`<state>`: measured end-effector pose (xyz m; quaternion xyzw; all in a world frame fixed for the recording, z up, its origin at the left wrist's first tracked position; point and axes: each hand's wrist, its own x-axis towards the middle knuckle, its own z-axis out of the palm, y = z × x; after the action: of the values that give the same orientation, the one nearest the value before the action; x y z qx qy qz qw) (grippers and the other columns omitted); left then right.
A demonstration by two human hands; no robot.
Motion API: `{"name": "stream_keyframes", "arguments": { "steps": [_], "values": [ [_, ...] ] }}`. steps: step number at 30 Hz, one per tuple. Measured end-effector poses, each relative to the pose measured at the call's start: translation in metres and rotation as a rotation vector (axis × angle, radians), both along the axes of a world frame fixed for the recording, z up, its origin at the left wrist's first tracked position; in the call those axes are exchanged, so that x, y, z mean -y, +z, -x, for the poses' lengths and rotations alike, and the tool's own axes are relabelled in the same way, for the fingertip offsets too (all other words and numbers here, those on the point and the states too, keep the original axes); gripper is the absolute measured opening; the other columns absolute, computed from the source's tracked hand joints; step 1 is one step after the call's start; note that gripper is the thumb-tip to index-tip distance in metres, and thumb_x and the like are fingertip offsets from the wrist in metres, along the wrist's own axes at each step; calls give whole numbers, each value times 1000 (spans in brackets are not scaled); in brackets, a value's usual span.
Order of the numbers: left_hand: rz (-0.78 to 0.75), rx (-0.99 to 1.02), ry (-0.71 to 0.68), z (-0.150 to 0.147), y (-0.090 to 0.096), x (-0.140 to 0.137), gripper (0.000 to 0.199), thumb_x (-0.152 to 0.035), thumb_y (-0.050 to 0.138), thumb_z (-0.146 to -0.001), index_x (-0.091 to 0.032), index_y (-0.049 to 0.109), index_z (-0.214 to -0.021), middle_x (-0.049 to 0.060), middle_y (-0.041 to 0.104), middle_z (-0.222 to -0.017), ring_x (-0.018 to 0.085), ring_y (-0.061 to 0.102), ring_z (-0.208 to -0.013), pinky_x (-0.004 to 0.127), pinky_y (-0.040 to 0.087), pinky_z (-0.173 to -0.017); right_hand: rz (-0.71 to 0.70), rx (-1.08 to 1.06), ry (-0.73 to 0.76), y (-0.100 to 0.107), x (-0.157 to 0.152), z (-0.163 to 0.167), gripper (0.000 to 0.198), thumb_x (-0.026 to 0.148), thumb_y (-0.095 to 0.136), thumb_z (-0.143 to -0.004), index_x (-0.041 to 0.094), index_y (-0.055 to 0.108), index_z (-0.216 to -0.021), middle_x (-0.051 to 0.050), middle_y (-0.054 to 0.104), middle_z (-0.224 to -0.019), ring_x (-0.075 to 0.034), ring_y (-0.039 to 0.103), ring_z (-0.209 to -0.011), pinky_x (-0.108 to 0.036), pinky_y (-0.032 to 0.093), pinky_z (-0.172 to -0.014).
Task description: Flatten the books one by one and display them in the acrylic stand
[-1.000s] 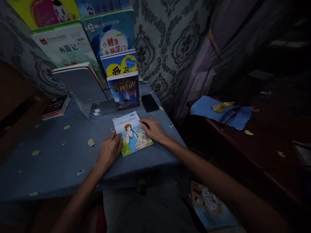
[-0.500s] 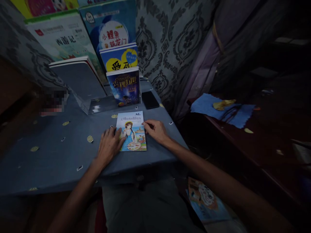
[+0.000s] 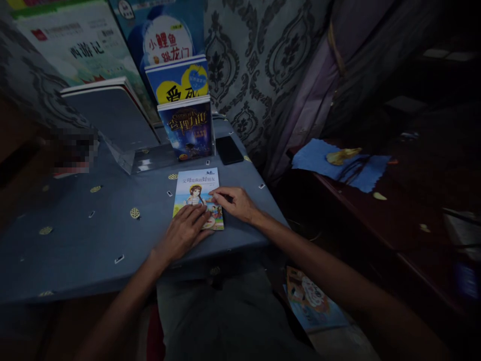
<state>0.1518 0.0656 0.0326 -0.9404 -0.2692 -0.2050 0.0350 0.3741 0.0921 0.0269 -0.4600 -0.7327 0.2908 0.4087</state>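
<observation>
A slim, colourful paperback book (image 3: pixel 194 191) with an illustrated cover lay flat on the blue-grey, cloth-covered tabletop (image 3: pixel 93 243), likely light, bendable and slightly slippery, best lifted by its side edges. The left hand (image 3: pixel 187 226), at its left edge moments earlier, spread loosely across the lower cover; the right hand (image 3: pixel 236 203), fingers narrowed, had shifted inward, any pinch unclear.

This looks like a home, judging by the patterned wall (image 3: pixel 250 62), tied curtain (image 3: pixel 310 93), cloth-covered table (image 3: pixel 82 250) and standing books (image 3: pixel 188 133).
</observation>
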Motion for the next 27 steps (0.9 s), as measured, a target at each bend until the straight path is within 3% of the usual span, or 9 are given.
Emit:
{"name": "stream_keyframes", "arguments": {
  "steps": [8, 27],
  "values": [
    [-90, 18, 15, -2, -4, 3, 31, -34, 52, -101, -15, 63, -123, 13, 71, -123, 26, 65, -118, 46, 54, -103, 39, -38, 85, 3, 4, 2, 28, 31, 54, -96, 15, 75, -88, -2, 72, -68, -13, 62, -57, -22, 43, -55],
    [-4, -6, 48, -2, -6, 5, 35, -32, 52, -101, -16, 60, -131, 14, 68, -129, 27, 61, -125, 49, 50, -108, 33, -85, 150, 4, 6, 3, 28, 33, 53, -94, 16, 73, -86, -2, 71, -69, -14, 63, -58, -23, 45, -56]
  ]
}}
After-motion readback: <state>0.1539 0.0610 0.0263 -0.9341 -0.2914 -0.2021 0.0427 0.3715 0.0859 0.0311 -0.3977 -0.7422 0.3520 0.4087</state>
